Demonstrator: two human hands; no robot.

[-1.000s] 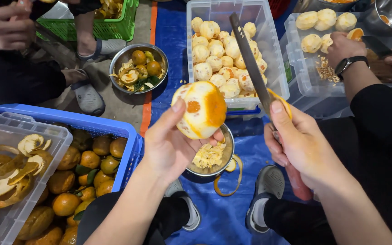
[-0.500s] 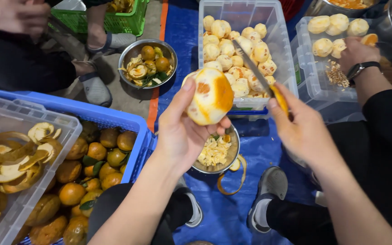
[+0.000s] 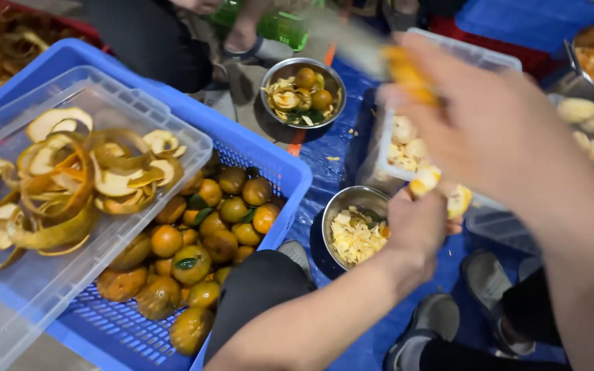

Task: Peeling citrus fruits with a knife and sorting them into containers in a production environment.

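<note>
Orange fruit (image 3: 441,192) gripped by left hand (image 3: 417,223); right hand (image 3: 496,130) raised.

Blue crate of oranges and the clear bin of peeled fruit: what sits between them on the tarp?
In the head view, a steel bowl of pale scraps sits between the blue crate and the clear bin.

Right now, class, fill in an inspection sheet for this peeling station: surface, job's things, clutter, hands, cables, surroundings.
Surface: blue tarp on the floor.
Job's things: left hand holds a part-peeled orange; right hand grips a blurred knife handle.
Clutter: steel bowl of scraps; clear tray of peel.
Hands: both shut.
Cables: nothing seen.
Surroundings: blue crate of oranges; second bowl; another person's legs.
</note>
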